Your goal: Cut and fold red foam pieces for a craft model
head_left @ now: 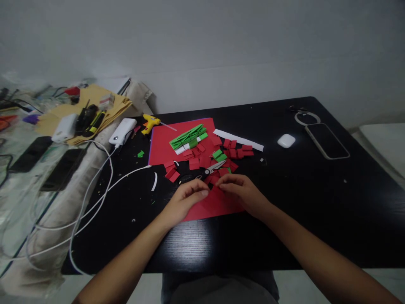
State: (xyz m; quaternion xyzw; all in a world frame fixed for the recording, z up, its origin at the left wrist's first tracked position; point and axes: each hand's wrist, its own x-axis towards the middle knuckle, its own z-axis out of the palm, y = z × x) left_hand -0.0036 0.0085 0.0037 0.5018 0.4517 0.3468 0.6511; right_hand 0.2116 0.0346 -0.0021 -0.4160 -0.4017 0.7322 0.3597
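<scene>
My left hand point(186, 199) is over the left part of a red sheet point(215, 204) near the table's front, its thumb and fingers curved and apart. Opposite it, my right hand point(242, 192) has its thumb and fingers close together at a small red piece; whether it grips that piece is too small to tell. Just beyond the fingertips lie scissors point(215, 167) among folded red paper pieces point(194, 164) and a folded green piece point(219, 156). A folded green strip bundle point(188, 137) rests on a larger red sheet point(161, 147) farther back.
A yellow glue gun point(149, 123), white power bank point(123, 131) and white cables point(95, 213) are at left. A white paper strip point(238, 139) lies behind the pieces. On the right are a white case point(286, 140) and a phone point(327, 141).
</scene>
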